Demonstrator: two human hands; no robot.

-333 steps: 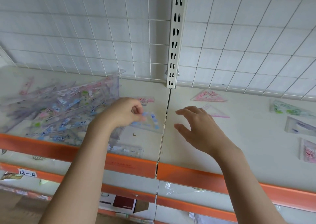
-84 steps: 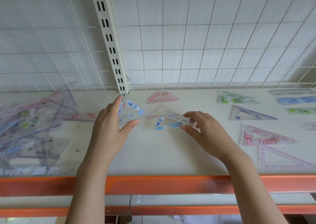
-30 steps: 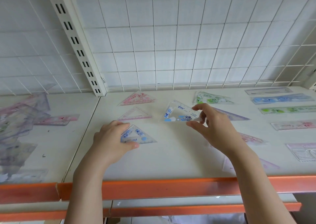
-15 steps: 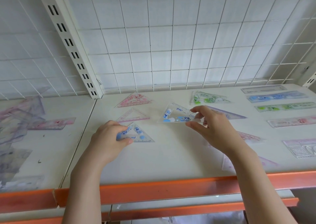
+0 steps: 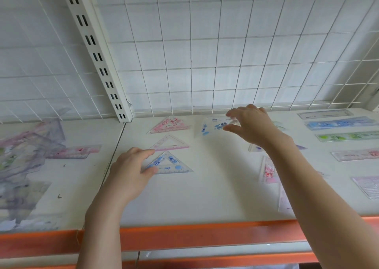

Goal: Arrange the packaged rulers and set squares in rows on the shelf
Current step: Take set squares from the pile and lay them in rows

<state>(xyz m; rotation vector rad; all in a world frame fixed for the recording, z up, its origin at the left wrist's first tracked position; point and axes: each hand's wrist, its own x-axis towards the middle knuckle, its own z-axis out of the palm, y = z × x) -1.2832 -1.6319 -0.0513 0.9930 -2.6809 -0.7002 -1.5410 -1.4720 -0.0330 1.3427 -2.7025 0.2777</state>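
My left hand (image 5: pixel 131 172) pinches the left corner of a blue-printed set square (image 5: pixel 171 164) lying flat on the shelf (image 5: pixel 205 197). Behind it lie a pink set square (image 5: pixel 170 143) and a red-printed one (image 5: pixel 169 124), forming a column. My right hand (image 5: pixel 250 125) grips a second blue-printed set square (image 5: pixel 213 126) near the shelf's back, to the right of the red one; it is blurred. Packaged rulers lie in a column at the right: a clear ruler (image 5: pixel 325 114), a blue ruler (image 5: pixel 340 123), a green ruler (image 5: pixel 348 136), a pink ruler (image 5: pixel 355 154).
A loose heap of packaged rulers and set squares (image 5: pixel 22 162) covers the left shelf section. More set squares (image 5: pixel 267 170) lie partly hidden under my right forearm. A white wire grid (image 5: pixel 205 53) backs the shelf. An orange rail (image 5: pixel 184 236) runs along the front edge.
My right hand has carried its blue set square farther back on the shelf, to beside the red-printed one. My left hand stays at the front blue set square.
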